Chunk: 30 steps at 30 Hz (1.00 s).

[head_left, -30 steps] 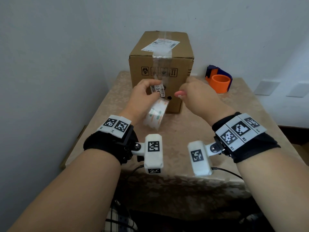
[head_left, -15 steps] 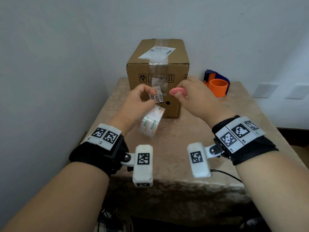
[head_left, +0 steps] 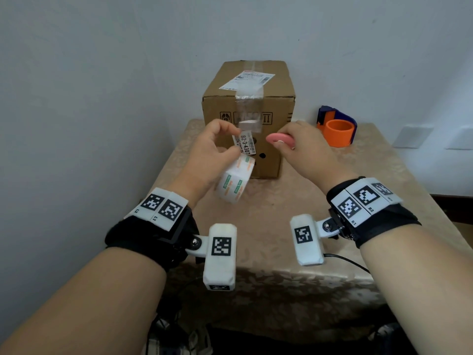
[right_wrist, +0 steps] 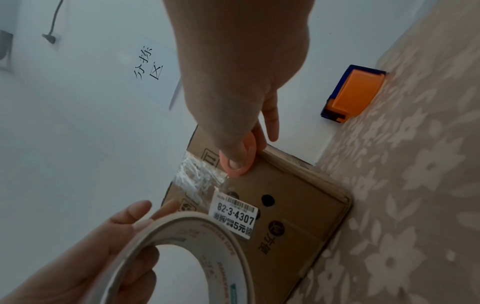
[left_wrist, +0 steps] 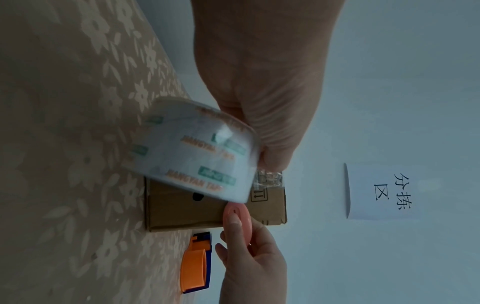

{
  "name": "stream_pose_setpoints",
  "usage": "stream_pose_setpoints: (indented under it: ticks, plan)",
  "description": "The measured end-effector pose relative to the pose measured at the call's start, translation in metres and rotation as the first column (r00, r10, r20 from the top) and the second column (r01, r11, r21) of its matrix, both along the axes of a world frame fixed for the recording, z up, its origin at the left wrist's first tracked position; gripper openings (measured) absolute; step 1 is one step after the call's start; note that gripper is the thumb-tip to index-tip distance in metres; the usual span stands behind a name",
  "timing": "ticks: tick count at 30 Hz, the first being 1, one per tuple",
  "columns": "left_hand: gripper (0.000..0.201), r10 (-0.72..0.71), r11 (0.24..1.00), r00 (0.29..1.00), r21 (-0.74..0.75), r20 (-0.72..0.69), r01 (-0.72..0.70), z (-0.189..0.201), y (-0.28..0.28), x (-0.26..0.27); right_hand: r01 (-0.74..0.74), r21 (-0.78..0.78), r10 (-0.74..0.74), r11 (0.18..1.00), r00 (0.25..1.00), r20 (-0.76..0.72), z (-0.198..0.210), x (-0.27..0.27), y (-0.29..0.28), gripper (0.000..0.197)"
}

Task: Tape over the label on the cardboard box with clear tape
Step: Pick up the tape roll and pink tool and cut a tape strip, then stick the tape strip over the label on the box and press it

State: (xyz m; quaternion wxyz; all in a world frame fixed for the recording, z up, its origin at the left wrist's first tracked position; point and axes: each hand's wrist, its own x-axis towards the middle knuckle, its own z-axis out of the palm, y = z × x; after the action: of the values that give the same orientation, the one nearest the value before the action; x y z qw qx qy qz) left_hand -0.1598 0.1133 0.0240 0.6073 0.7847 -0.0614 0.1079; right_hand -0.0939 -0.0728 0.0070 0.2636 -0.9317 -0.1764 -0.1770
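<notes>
While the cardboard box (head_left: 248,119) stands upright at the far middle of the table (head_left: 384,180), near the wall (head_left: 102,73), its shipping label (head_left: 247,81) lies flat on the top face with a strip of clear tape (head_left: 249,98) running over the front edge and down the front. A second small label (head_left: 247,144) reading 82-3-4307 sits on the front face.

My left hand (head_left: 204,160) holds the tape roll (head_left: 235,181) in front of the box and above the table, fingers curled round its rim, its axis tilted. My right hand (head_left: 304,152) grips a small pink cutter (head_left: 280,139), thumb on top, its tip pointing left toward the label, just beside the box front. Both hands are raised off the table, with bare cloth below them.

An orange and blue tape dispenser (head_left: 336,129) rests right of the box, well apart from it.

Only the wrist views show a white paper sign (left_wrist: 389,191) on the wall. From the right wrist I see through the roll's core (right_wrist: 179,273); the left wrist view shows its printed outer band (left_wrist: 197,152).
</notes>
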Motion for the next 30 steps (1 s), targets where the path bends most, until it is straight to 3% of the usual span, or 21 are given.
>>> stream_pose_setpoints:
  ticks: [4, 8, 12, 15, 18, 23, 27, 30]
  plan:
    - [0.021, -0.043, 0.999, 0.998, 0.012, 0.038, 0.042, 0.003, -0.012, 0.004, -0.005, 0.121, 0.008, 0.993, 1.0, -0.021, 0.0, -0.004, -0.008, 0.021]
    - [0.028, -0.14, 0.99, 0.985, 0.014, 0.096, 0.14, -0.002, -0.041, 0.012, 0.045, 0.171, -0.037, 0.984, 0.998, -0.047, 0.0, -0.01, -0.029, 0.028]
    - [0.023, -0.271, 0.955, 0.957, 0.155, 0.102, 0.254, -0.013, -0.084, 0.025, 0.201, 0.161, -0.171, 0.966, 0.969, -0.18, -0.013, -0.008, -0.066, 0.028]
    - [0.017, -0.3, 0.918, 0.94, 0.316, 0.16, 0.24, -0.019, -0.115, 0.035, 0.264, 0.174, -0.215, 0.949, 0.942, -0.258, -0.032, 0.0, -0.095, 0.028]
    - [0.022, -0.343, 0.84, 0.919, 0.501, 0.194, 0.208, -0.024, -0.137, 0.048, 0.347, 0.245, -0.247, 0.905, 0.9, -0.36, -0.046, 0.002, -0.116, 0.023]
    - [0.03, -0.348, 0.734, 0.934, 0.642, 0.078, 0.22, -0.041, -0.152, 0.074, 0.494, 0.206, -0.371, 0.845, 0.818, -0.439, -0.061, 0.006, -0.132, 0.024]
    - [0.032, -0.424, 0.545, 0.905, 0.807, 0.028, 0.23, -0.065, -0.147, 0.079, 0.492, 0.154, -0.374, 0.857, 0.799, -0.471, -0.066, 0.008, -0.128, 0.026]
    - [0.03, -0.432, 0.552, 0.9, 0.803, 0.046, 0.224, -0.066, -0.145, 0.078, 0.494, 0.051, -0.418, 0.868, 0.782, -0.462, -0.066, 0.008, -0.123, 0.035]
